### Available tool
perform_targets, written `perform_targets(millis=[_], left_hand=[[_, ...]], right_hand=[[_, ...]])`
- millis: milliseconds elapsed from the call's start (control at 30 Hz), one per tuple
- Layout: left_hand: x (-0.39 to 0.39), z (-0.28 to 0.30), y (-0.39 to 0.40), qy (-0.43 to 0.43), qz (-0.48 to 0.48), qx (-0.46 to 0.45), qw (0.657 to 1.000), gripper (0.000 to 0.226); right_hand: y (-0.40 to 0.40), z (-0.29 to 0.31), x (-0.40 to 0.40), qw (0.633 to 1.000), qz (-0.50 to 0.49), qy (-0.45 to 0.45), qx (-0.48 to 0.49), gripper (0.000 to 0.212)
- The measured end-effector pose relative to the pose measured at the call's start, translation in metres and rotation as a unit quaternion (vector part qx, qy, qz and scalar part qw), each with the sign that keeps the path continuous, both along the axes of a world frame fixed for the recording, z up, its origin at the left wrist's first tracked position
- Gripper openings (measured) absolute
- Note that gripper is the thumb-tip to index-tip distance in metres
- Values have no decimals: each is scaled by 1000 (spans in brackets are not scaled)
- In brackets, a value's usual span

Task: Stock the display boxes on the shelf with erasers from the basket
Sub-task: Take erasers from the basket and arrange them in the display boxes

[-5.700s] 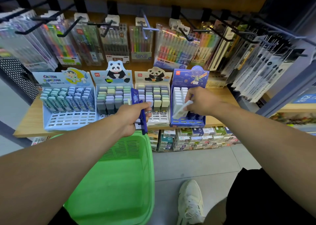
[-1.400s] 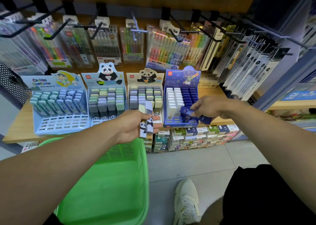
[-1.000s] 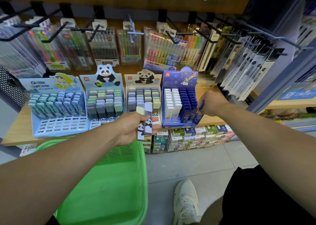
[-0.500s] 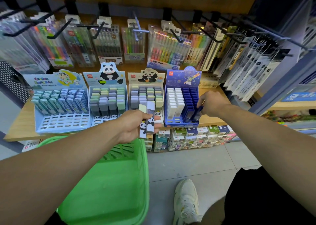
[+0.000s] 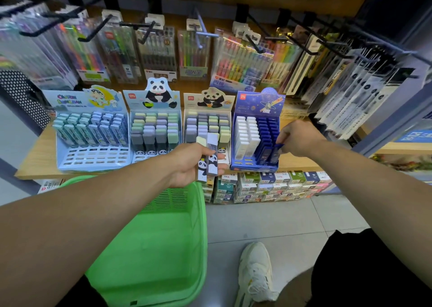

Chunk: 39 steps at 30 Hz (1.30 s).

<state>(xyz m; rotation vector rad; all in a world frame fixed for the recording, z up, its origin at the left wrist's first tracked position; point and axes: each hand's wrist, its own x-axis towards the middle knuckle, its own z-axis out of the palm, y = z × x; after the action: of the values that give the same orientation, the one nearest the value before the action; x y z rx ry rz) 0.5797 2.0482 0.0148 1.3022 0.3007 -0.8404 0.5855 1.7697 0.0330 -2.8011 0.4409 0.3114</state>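
Green plastic basket (image 5: pixel 149 248) occupies the lower centre of the frame, below the wooden shelf (image 5: pixel 35 159); its visible interior shows no erasers. Four display boxes stand side by side on the shelf across mid-frame: a pale blue cartoon box (image 5: pixel 91 129), two panda boxes (image 5: pixel 155 124) (image 5: pixel 207 120), and a dark blue space-themed box (image 5: pixel 256 129) at right of centre. The left hand (image 5: pixel 189 162), at frame centre over the basket's far rim, is closed around two panda-sleeved erasers (image 5: pixel 209 159) held upright in front of the second panda box. The right hand (image 5: pixel 297 136), right of centre, has its fingertips pinched on a dark blue eraser (image 5: pixel 275 152) standing in the front right corner of the space-themed box; whether that eraser is fully seated in its slot cannot be told, as the edge is blurred. White erasers (image 5: pixel 245 134) fill that box's left columns. Pen packs (image 5: pixel 159 47) hang on hooks along the upper frame. A white shoe (image 5: pixel 256 274) rests on the floor tiles at lower right.
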Motion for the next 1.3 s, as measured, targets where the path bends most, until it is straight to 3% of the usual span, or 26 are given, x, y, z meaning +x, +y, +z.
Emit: perform_targets(millis=[667, 1300], left_hand=[[1, 2, 3, -6, 5, -1, 1000, 22], [2, 4, 4, -5, 31, -11, 999, 24]], right_hand=[[8, 10, -3, 995, -60, 16, -75, 17], [12, -7, 2, 978, -33, 11, -203, 12]])
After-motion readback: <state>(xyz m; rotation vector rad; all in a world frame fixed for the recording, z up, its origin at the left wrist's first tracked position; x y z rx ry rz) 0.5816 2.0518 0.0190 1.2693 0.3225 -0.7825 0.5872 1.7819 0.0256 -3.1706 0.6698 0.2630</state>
